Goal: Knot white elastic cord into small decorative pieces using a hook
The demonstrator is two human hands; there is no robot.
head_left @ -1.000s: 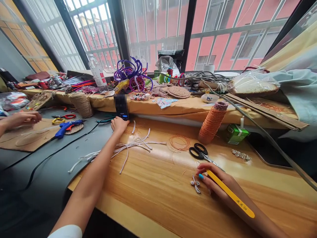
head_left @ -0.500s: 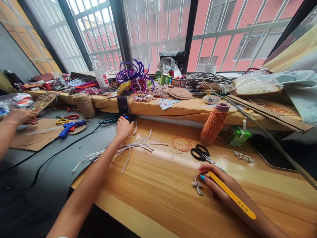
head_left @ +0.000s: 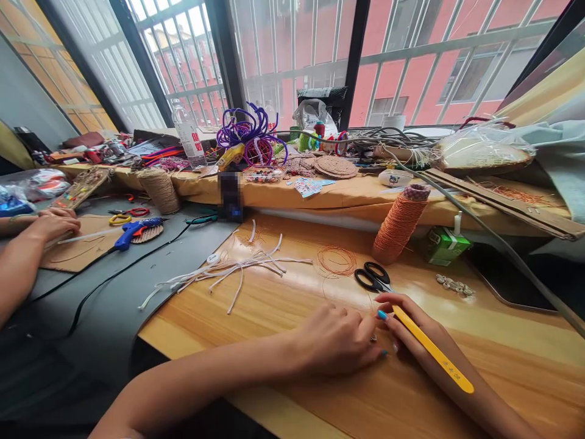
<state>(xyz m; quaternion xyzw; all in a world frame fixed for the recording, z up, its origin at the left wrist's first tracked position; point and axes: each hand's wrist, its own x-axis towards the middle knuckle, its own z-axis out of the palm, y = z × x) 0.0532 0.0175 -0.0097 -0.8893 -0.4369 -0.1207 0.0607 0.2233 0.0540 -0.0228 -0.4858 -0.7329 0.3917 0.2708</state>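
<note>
My left hand [head_left: 336, 340] rests on the wooden table [head_left: 283, 317], fingers curled down over a small knotted cord piece that it now hides. My right hand [head_left: 411, 332] lies right beside it, closed round a long yellow flat stick [head_left: 432, 349] that runs back along my forearm. Black scissors [head_left: 371, 277] and a loose coil of orange cord [head_left: 337, 260] lie just beyond both hands. An orange cord spool [head_left: 398, 224] stands behind them.
White cord strips [head_left: 237, 271] are scattered to the left. A phone [head_left: 230, 196] leans against the raised ledge. A green carton [head_left: 442, 246] and shells [head_left: 454, 285] lie right. Another person's hands [head_left: 50, 224] work on cardboard at far left, near a blue glue gun [head_left: 134, 228].
My left hand has pulled back from the phone at the ledge and come down beside my right hand, covering the small knotted piece. The right hand has barely moved.
</note>
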